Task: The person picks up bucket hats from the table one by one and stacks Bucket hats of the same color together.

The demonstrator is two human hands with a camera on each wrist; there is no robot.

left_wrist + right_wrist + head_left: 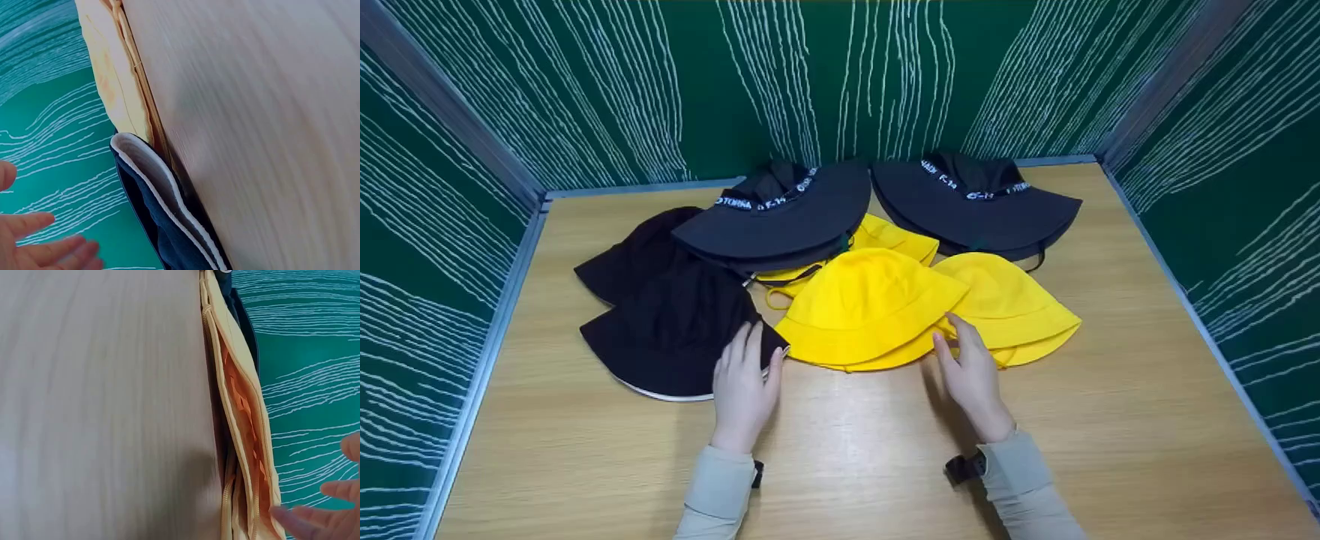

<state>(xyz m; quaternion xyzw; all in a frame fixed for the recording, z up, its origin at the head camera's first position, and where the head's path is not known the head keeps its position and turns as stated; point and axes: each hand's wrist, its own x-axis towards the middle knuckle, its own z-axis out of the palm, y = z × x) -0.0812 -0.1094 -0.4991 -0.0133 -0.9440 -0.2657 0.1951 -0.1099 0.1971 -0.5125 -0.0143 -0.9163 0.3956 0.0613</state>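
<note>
Hats of soft fabric, clustered across a pale wood tabletop (847, 465). At left, front black bucket hat with white-edged brim (660, 337), overlapping a second black fabric hat (637, 247). Left hand (744, 382) at the front one's right corner, fingers extended and loose; cannot tell whether touching. At centre, bright yellow bell-shaped cloth hat (870, 300), lapping over another yellow cloth hat (1012, 300). Right hand (971, 371) at the junction, thumb and fingers apart, a fingertip against yellow rim. Behind, two dark grey wide-brimmed hats with white lettering (787, 225), close to the back wall. Broad wood stretch between forearms; side margin narrower at left than at right.
</note>
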